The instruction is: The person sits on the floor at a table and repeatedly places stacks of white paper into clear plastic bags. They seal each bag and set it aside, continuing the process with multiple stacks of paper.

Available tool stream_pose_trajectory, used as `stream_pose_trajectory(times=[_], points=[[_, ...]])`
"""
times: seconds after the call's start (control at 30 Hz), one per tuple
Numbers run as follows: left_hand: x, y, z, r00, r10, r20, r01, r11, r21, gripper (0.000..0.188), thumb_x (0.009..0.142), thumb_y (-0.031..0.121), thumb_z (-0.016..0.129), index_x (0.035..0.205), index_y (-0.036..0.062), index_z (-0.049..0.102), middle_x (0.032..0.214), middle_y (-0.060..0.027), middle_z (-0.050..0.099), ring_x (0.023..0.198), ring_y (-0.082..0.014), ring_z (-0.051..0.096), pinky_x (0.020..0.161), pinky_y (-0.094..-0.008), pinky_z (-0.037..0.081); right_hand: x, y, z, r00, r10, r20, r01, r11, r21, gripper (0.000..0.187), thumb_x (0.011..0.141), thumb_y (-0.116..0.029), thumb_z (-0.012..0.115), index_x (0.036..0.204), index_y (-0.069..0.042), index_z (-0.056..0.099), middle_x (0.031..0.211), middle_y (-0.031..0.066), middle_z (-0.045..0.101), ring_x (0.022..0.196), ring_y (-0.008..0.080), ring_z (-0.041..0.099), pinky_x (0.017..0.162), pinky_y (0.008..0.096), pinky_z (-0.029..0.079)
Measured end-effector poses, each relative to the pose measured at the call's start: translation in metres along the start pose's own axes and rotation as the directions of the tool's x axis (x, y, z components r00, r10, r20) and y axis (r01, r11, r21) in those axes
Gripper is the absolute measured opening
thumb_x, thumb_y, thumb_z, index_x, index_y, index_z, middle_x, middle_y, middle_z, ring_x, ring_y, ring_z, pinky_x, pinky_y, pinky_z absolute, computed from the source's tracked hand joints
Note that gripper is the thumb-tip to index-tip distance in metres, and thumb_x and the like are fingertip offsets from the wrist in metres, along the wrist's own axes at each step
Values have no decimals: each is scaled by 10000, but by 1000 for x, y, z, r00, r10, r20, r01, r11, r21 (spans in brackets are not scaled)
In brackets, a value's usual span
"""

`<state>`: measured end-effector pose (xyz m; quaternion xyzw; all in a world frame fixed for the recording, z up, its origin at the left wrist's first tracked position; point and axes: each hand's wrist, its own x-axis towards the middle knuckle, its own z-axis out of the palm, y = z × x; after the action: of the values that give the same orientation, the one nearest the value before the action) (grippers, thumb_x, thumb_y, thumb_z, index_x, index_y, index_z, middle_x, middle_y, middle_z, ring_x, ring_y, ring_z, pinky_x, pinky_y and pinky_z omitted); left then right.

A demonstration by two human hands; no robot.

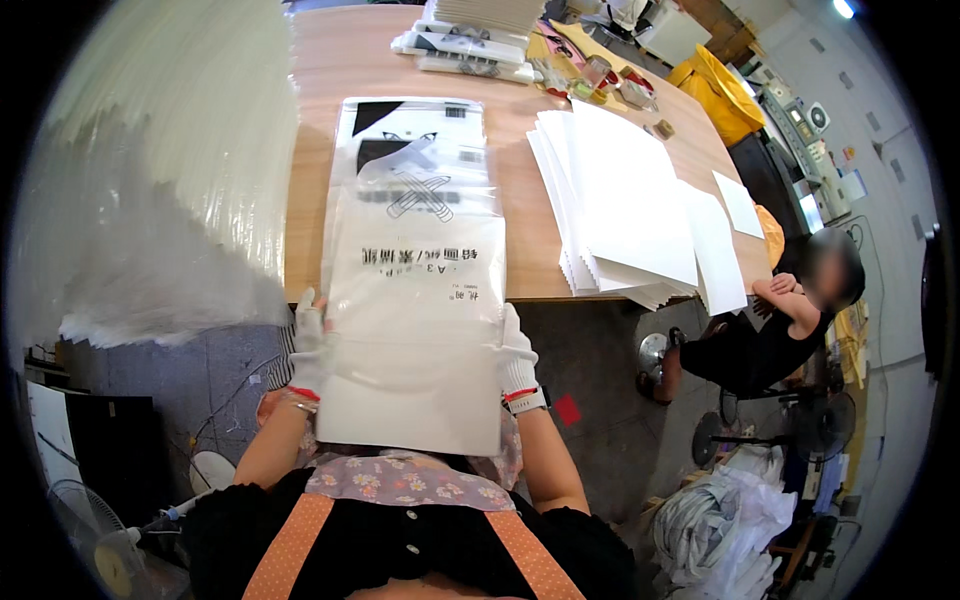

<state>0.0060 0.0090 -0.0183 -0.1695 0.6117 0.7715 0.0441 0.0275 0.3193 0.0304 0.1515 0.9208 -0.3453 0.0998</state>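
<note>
A clear printed plastic bag [415, 250] with white paper in it extends past the table's front edge toward me. Crossed pencils and dark lettering are printed on it. My left hand [308, 350], in a white glove, grips its left edge. On the opposite edge, my right hand [517, 352] is closed the same way, also gloved; its fingertips are partly hidden. Beneath the bag's far end lie similar printed bags [370, 112], flat on the wooden table [320, 55]. A watch sits on my right wrist.
A big pile of clear plastic bags [180, 180] covers the table's left. Loose white sheets [630, 190] are fanned at the right, overhanging the front edge. Packed bundles [470, 50] and small jars [595, 72] stand at the back. A person [780, 320] sits at the right, arms crossed.
</note>
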Motion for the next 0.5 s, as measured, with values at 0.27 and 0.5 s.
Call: stream_pose_trajectory(times=[0.27, 0.5], points=[[-65, -16, -54, 960, 254, 117, -268, 716, 645, 163, 898, 33, 463, 1049, -24, 483, 937, -156, 535, 843, -237, 540, 711, -336, 439, -70, 64, 77, 919, -238, -315, 371, 794, 482, 551, 971, -239, 428, 1410, 38, 243, 1264, 171, 532, 1009, 267, 587, 844, 313, 481], [-142, 6, -69, 874, -131, 469, 72, 987, 140, 381, 843, 74, 568, 1200, -16, 470, 1058, -194, 539, 929, -326, 550, 821, -344, 441, -182, 88, 75, 886, -448, -119, 463, 862, 205, 527, 945, -118, 434, 1416, 19, 239, 1160, 169, 565, 980, 275, 593, 795, 336, 484]])
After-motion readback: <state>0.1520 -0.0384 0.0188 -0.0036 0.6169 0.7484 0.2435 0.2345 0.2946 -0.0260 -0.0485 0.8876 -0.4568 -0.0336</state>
